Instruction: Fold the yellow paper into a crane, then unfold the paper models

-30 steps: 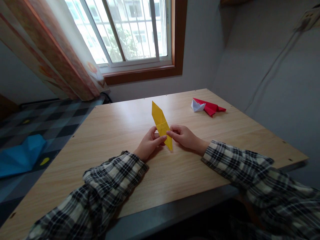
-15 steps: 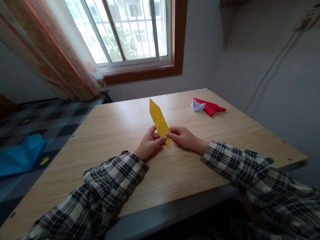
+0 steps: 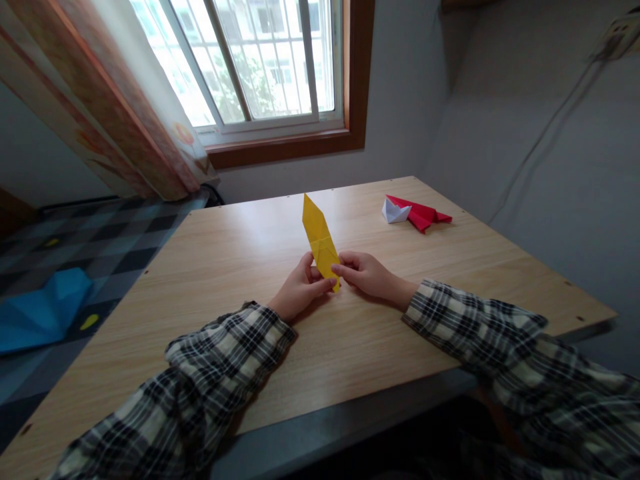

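Note:
A folded yellow paper (image 3: 320,232), long and narrow with pointed ends and crease lines across its middle, stands tilted over the table. My left hand (image 3: 301,288) pinches its lower end from the left, thumb in front and fingers partly hidden behind. On the other side, my right hand (image 3: 367,272) grips the lower right edge between thumb and fingers. The upper part of the paper sticks up free, pointing away from me and slightly left.
On the wooden table (image 3: 225,253), a small white paper boat (image 3: 395,212) touches a red folded paper (image 3: 424,215) at the back right. A blue folded paper (image 3: 47,310) lies left on a checked cloth (image 3: 115,230). Behind are a window (image 3: 265,67) and a curtain (image 3: 115,100).
The yellow paper has turned slightly, its top tip shifting a little right and up. My left thumb has slid slightly right; my right hand has hardly moved.

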Demonstrator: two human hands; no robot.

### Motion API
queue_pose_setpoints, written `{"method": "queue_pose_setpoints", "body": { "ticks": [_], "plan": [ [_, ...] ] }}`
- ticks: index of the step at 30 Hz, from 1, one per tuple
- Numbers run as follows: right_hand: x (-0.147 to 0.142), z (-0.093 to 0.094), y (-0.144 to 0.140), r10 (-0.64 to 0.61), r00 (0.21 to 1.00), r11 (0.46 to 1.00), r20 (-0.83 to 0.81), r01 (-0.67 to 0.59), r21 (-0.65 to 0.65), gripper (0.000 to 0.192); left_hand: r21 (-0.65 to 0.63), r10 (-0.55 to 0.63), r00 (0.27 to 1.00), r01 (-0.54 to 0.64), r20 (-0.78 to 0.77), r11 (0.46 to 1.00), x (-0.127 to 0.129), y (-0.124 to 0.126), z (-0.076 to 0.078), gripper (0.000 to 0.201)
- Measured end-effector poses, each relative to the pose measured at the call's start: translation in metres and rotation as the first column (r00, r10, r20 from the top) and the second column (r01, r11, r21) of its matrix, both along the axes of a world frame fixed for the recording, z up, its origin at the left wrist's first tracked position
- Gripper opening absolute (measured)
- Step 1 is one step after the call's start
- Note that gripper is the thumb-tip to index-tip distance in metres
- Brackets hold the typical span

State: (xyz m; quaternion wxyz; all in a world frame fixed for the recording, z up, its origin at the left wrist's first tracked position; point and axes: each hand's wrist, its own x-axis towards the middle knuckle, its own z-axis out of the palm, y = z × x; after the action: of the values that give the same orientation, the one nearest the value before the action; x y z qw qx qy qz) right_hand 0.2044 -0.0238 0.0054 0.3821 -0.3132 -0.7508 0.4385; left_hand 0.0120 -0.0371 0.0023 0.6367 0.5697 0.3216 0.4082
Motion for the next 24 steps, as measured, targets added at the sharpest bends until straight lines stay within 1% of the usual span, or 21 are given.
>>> {"method": "queue_pose_setpoints", "body": {
  "ticks": [4,9,15,19,21,24],
  "plan": [
    [0.0007,-0.0001,-0.0005,-0.011,0.999,1.0,0.031,0.011,0.012,0.037,-0.003,-0.008,1.0,0.008,0.009,1.0,-0.0005,0.0007,-0.0009,0.05],
    [0.0005,-0.0032,0.001,-0.015,0.999,1.0,0.029,0.014,0.009,0.038,0.015,-0.027,0.999,0.026,0.037,1.0,-0.0003,0.0013,-0.0014,0.051],
    [0.0013,-0.0053,0.0041,-0.041,0.999,0.998,-0.024,0.04,-0.039,0.04,0.019,-0.111,0.994,0.111,0.018,0.994,-0.0001,0.0019,-0.0013,0.054],
    [0.0016,-0.0038,0.0042,-0.043,0.998,0.999,-0.035,0.043,-0.013,0.039,0.047,-0.147,0.989,0.146,0.006,0.988,-0.0012,0.0022,-0.0008,0.054],
    [0.0015,-0.0031,0.0034,-0.031,0.999,1.0,-0.04,0.031,0.0,0.038,0.063,-0.133,0.991,0.134,-0.016,0.989,-0.0016,0.0024,-0.0012,0.047],
    [0.001,-0.0029,0.0022,-0.016,0.999,1.0,-0.043,0.016,0.003,0.038,0.098,-0.02,0.999,0.022,-0.026,0.995,-0.001,0.0033,-0.0046,0.034]
  ]
}}
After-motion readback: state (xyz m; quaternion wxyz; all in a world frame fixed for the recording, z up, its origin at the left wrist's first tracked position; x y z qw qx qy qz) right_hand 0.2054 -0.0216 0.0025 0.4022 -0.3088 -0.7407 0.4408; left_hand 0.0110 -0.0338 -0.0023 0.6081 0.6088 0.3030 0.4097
